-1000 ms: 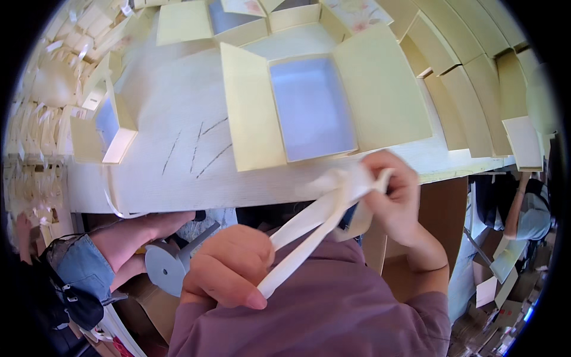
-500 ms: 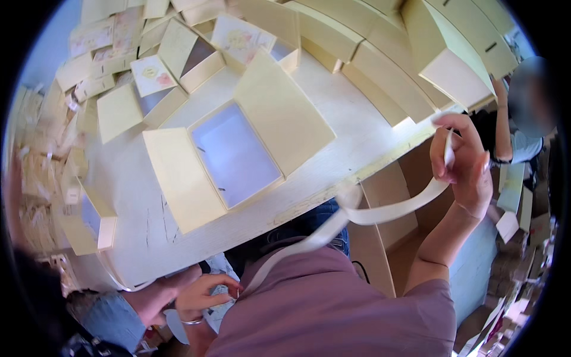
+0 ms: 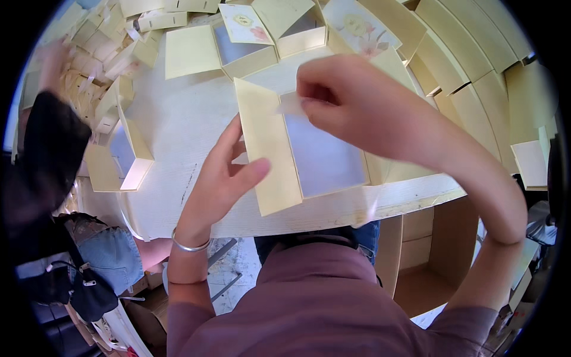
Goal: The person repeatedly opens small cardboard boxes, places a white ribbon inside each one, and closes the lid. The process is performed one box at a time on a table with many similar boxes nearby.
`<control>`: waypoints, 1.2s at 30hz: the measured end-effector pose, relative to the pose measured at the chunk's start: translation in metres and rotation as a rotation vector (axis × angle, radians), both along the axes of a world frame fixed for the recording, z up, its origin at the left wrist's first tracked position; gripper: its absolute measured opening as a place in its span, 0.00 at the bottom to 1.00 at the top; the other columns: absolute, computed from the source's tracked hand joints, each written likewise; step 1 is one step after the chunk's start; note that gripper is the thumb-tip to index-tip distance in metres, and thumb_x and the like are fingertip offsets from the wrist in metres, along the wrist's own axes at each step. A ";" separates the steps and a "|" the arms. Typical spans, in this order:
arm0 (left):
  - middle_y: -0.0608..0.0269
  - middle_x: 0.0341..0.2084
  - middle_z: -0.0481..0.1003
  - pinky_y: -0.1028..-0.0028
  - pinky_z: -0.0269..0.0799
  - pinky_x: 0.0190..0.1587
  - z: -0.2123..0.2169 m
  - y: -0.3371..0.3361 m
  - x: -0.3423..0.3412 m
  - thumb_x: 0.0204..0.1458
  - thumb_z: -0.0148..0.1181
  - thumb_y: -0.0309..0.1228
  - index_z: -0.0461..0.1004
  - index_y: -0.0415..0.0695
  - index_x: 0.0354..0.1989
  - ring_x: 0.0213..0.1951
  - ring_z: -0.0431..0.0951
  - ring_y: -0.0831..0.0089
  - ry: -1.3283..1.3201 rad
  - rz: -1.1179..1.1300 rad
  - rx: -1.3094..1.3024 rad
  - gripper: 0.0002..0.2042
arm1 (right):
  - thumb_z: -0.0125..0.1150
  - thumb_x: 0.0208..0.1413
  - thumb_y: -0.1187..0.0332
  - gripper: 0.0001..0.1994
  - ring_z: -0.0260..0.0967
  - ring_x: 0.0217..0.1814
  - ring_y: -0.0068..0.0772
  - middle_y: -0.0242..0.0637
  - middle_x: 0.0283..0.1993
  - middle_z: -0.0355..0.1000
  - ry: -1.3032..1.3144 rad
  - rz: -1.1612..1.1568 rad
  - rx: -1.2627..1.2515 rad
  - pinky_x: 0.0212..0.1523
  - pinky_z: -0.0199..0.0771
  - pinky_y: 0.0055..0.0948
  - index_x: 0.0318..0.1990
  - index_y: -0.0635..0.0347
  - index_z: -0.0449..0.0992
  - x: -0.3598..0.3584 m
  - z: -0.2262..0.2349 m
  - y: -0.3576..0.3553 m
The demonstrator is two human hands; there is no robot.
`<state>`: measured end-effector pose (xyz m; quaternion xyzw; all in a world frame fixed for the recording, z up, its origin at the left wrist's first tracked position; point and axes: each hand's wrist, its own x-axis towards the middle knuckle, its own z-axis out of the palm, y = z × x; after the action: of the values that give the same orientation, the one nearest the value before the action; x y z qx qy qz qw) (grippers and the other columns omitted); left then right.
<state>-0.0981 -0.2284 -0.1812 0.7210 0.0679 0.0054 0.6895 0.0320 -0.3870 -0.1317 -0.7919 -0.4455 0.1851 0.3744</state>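
While the left hand pinches the left flap, the right hand's fingers clench a blurred pale ribbon over the box on the table: flaps spread, not yet closed!

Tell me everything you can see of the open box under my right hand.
The box is rectangular, cream with a pale bluish inside, and looks like stiff card. It lies open on the table, near its edge. Your left hand grips its left flap, which looks tilted up. Its right flap is partly hidden by your right arm. Your right hand, above, seems to pinch a blurred whitish strip.
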 end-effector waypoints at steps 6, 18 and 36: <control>0.57 0.49 0.61 0.74 0.57 0.52 -0.020 0.012 0.003 0.44 0.52 0.26 0.50 0.35 0.56 0.51 0.60 0.73 0.213 -0.041 -0.094 0.29 | 0.46 0.38 0.81 0.07 0.68 0.31 0.52 0.56 0.27 0.69 -0.162 0.147 -0.360 0.31 0.68 0.41 0.26 0.71 0.72 0.033 -0.068 0.016; 0.55 0.48 0.61 0.73 0.58 0.50 -0.019 0.005 -0.009 0.43 0.52 0.27 0.50 0.33 0.55 0.49 0.63 0.69 0.418 0.137 -0.232 0.29 | 0.46 0.41 0.78 0.05 0.64 0.28 0.53 0.54 0.23 0.66 -0.009 0.101 -0.110 0.30 0.64 0.40 0.19 0.71 0.67 0.042 -0.100 0.020; 0.58 0.34 0.71 0.75 0.67 0.37 -0.101 0.059 0.031 0.50 0.51 0.32 0.68 0.36 0.40 0.36 0.72 0.72 -0.409 0.037 1.074 0.13 | 0.48 0.43 0.78 0.07 0.67 0.28 0.46 0.53 0.27 0.69 0.221 0.104 0.039 0.31 0.66 0.32 0.30 0.72 0.71 0.048 -0.112 0.033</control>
<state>-0.0670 -0.1697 -0.2826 0.9531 -0.0665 0.1905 0.2256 0.0795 -0.3544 -0.2440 -0.7350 -0.4457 0.2817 0.4263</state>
